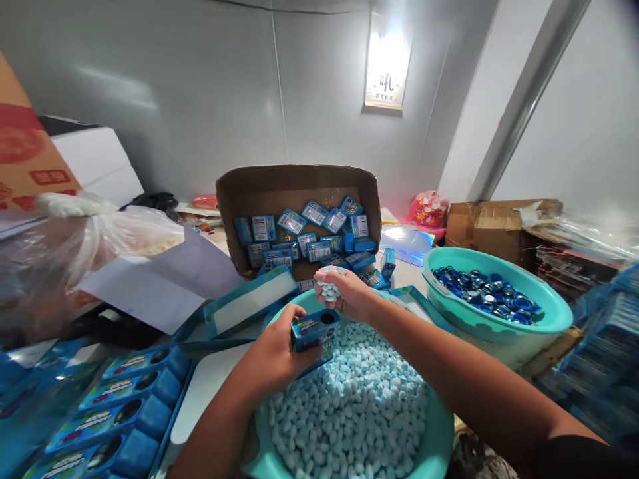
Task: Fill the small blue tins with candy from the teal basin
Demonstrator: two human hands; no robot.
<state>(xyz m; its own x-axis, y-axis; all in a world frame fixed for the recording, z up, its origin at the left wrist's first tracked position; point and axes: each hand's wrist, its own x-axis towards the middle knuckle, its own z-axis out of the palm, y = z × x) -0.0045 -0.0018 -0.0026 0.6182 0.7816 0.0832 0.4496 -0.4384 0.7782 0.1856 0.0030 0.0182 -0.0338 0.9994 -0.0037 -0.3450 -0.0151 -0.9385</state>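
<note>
My left hand (272,356) grips a small blue candy box (315,330) with a round hole in its top, holding it over a teal basin (439,439) full of pale blue candies (354,406). My right hand (344,293) is cupped just above and behind the box, closed around a heap of the same candies (328,287). Both hands hover over the near rim of the pile.
A cardboard box (294,179) of filled blue boxes stands behind. To the right, a second teal basin (554,313) holds dark blue caps (489,293). Blue trays with open boxes (114,412) lie at the lower left. A plastic bag (74,239) and cartons crowd the left.
</note>
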